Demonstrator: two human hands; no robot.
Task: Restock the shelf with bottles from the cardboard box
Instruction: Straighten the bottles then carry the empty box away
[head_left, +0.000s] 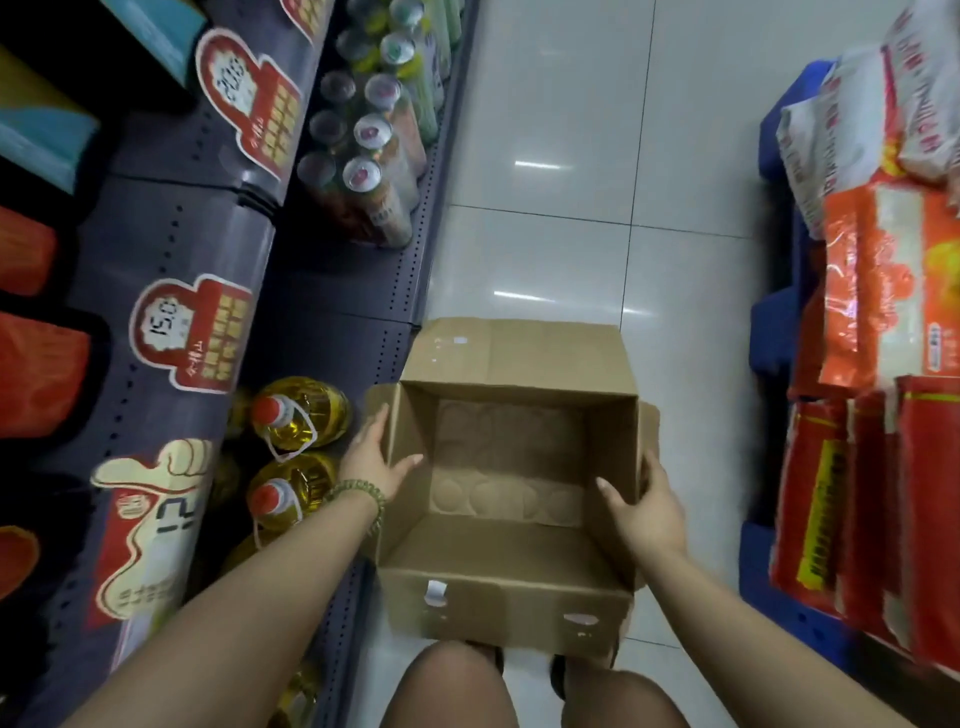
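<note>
With nothing left inside, the cardboard box (511, 499) should lift light but floppy; left hand (371, 457) and right hand (649, 512) clasp opposite walls, oil bottles (298, 413) shelved.

The open brown cardboard box (511, 499) sits upright on the floor beside the low shelf (358, 291), its inside bare but for round marks, while yellow oil bottles (296, 415) with red caps stand on that shelf.
</note>
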